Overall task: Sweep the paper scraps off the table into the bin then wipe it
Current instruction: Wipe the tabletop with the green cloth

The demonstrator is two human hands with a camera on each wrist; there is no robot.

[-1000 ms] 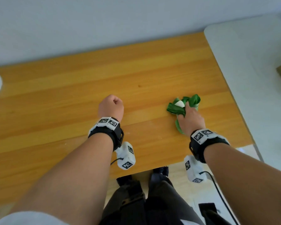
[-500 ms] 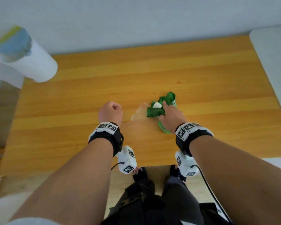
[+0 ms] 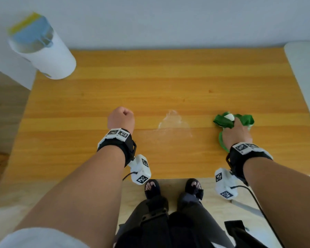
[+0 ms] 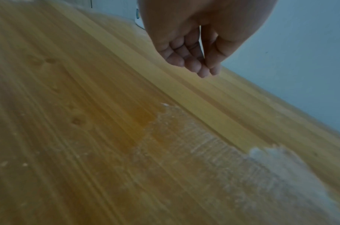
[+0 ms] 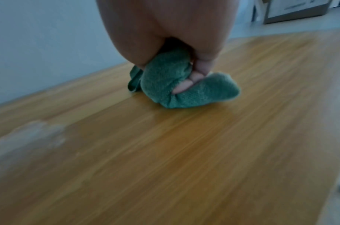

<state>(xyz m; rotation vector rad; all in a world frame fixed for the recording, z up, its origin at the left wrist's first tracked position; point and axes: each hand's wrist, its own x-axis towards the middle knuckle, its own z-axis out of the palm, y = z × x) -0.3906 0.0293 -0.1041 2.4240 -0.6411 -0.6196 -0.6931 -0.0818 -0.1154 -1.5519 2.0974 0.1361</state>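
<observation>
On the wooden table my right hand grips a bunched green cloth and presses it onto the wood near the right edge. In the right wrist view my fingers are curled round the cloth. My left hand is a fist just above the table's middle, holding nothing; the left wrist view shows its fingers curled into the palm. A pale wet streak lies between the hands. The white bin stands at the far left corner, with blue and yellow things inside.
A grey surface adjoins the table's right side. The wall runs along the far edge. My feet stand at the near edge. A cardboard box sits far off to the right. Tiny pale specks dot the wood.
My right hand slid the cloth left toward the left fist, then back out to the right, leaving a wet streak. The left fist stayed put. My head turned left, bringing the bin into view.
</observation>
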